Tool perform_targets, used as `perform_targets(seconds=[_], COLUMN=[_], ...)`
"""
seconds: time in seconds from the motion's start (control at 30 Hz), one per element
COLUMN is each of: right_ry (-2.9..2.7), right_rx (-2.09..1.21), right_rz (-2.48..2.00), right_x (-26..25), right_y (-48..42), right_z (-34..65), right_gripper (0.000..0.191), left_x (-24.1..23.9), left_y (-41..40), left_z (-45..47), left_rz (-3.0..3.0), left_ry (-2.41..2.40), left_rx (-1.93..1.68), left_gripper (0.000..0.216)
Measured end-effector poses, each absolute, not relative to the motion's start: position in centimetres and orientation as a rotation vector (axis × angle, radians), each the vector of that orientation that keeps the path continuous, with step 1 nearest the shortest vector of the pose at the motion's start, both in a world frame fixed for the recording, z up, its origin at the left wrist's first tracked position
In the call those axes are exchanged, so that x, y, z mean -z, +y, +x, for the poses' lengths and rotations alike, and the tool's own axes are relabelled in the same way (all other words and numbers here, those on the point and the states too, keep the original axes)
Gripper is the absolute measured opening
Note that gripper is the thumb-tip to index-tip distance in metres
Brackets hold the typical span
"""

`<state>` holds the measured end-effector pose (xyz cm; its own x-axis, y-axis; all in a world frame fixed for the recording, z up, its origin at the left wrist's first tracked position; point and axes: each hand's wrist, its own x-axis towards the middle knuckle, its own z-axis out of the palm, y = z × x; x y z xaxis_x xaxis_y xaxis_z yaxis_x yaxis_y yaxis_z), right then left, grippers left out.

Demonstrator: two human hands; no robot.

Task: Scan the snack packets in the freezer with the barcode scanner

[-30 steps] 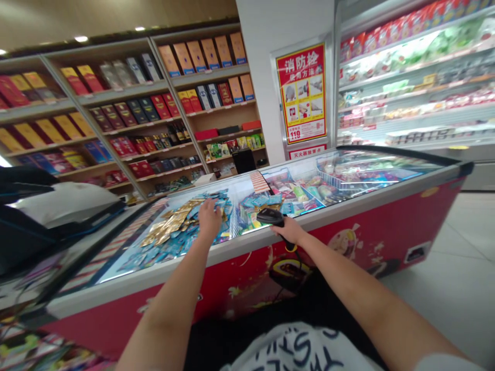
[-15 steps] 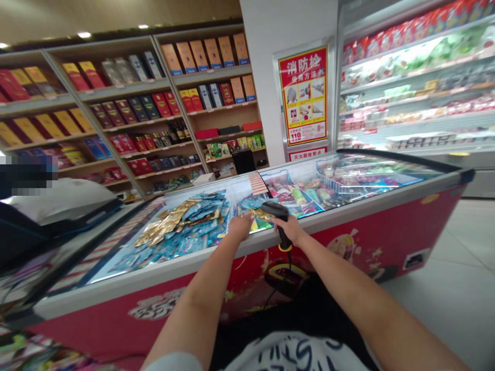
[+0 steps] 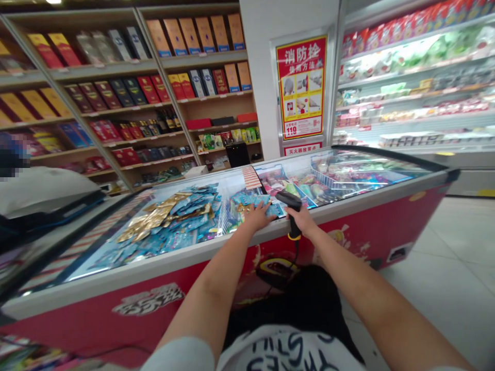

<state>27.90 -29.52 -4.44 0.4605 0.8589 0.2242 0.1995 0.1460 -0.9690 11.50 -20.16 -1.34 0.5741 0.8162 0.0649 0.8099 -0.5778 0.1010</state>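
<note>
A red chest freezer (image 3: 386, 219) stands in front of me, its top open over the middle bin. My left hand (image 3: 257, 215) lies with fingers spread on blue ice-cream packets (image 3: 247, 200) in that bin. My right hand (image 3: 303, 220) is closed round the handle of a black barcode scanner (image 3: 290, 202), held over the freezer's front rim just right of the left hand. The scanner's cable (image 3: 288, 260) hangs down the freezer's front. Further left lies a heap of blue and gold packets (image 3: 174, 216).
Wooden shelves (image 3: 127, 93) of boxed goods fill the back wall. A red fire-safety poster (image 3: 301, 87) hangs on a white pillar. An open refrigerated display (image 3: 417, 77) stands at the right. A dark counter edge (image 3: 46, 221) is at my left. Pale tiled floor (image 3: 456, 278) lies to the right.
My left hand has moved right, from the blue and gold heap to the middle bin, and now rests on the packets there. The scanner has shifted slightly right.
</note>
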Motion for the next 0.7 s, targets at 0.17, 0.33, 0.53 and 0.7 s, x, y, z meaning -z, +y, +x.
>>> perform_targets(seconds=[0.17,0.33,0.53,0.7], right_ry=[-1.140,-1.167,-1.187,-1.216], right_rx=[-0.586,-0.556,-0.565,-0.606], right_rz=[-1.452,-1.565,-1.509,-1.495], right_x=[4.2,3.5,2.4,2.0], right_y=[-30.2,-30.3,-29.6,-28.7], right_z=[28.1,27.6,25.1,22.9], right_gripper=[0.039,0.037,0.036,0.033], left_x=[1.4,1.9,1.7,0.2], left_y=[-18.8,-18.3,-18.2,-16.9], left_z=[8.0,3.9,4.6,7.6], left_rz=[2.673,2.668,2.911,2.841], left_ry=[1.508,1.648,1.443,1.290], left_rx=[-0.136,-0.279,-0.549,-0.171], left_gripper=[0.067,0.056,0.045,0.056])
